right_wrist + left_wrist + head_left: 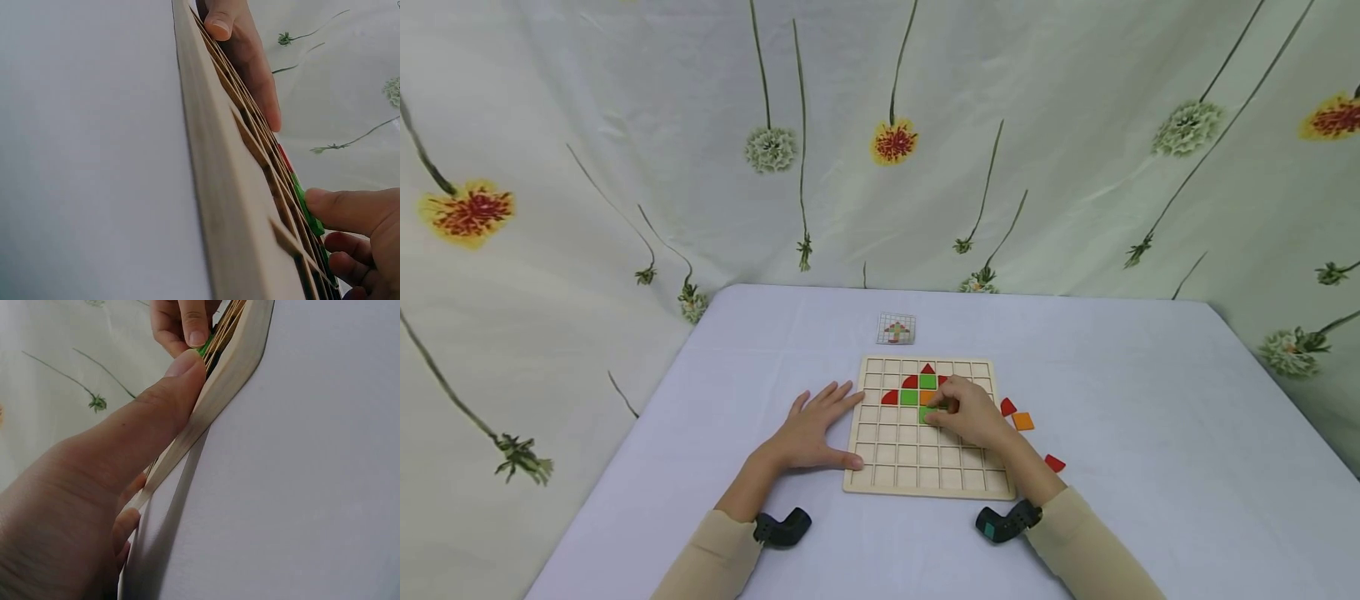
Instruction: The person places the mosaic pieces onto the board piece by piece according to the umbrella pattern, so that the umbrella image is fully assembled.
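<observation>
A wooden grid board [928,479] lies on the table. My right hand [972,412] is over its middle, thumb and curled index finger pinching a green square tile [924,414] at a cell below an orange square tile [927,397]. In the right wrist view, the thumb [350,209] lies against the green tile's edge. Other green squares [928,381], red quarter-round tiles [890,397] and a red triangle [928,368] sit in the upper cells; the hand partly hides those at right. My left hand [812,431] rests with spread fingers, fingertips and thumb at the board's left edge.
A small pattern card [896,328] lies behind the board. To its right are a loose orange square [1022,421] and red pieces [1055,463], one close to the board's edge. A flowered cloth [880,208] hangs behind the white table [1150,417].
</observation>
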`<state>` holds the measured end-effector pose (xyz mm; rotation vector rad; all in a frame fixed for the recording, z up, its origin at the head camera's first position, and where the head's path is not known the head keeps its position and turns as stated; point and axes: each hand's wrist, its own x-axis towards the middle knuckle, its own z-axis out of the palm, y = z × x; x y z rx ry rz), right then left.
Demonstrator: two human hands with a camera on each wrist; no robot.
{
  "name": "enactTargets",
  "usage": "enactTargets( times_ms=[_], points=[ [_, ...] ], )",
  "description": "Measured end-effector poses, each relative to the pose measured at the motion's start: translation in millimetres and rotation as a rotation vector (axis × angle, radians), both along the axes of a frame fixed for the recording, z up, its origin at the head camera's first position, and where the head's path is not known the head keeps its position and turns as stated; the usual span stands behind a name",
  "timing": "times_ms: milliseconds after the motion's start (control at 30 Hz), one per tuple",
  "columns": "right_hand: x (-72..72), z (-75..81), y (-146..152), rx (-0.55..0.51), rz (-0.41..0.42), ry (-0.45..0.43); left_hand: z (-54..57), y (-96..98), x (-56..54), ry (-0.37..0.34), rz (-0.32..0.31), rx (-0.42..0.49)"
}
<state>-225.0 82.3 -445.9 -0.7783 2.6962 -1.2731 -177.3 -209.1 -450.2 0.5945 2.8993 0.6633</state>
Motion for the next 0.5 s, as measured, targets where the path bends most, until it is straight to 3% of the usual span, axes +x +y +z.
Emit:
enactTargets(
  times_ms=[500],
  points=[
    [1.2, 12.3, 25.9, -0.024, -0.061, -0.052, -1.3, -0.2, -0.4, 0.006, -0.005, -0.002]
  ],
)
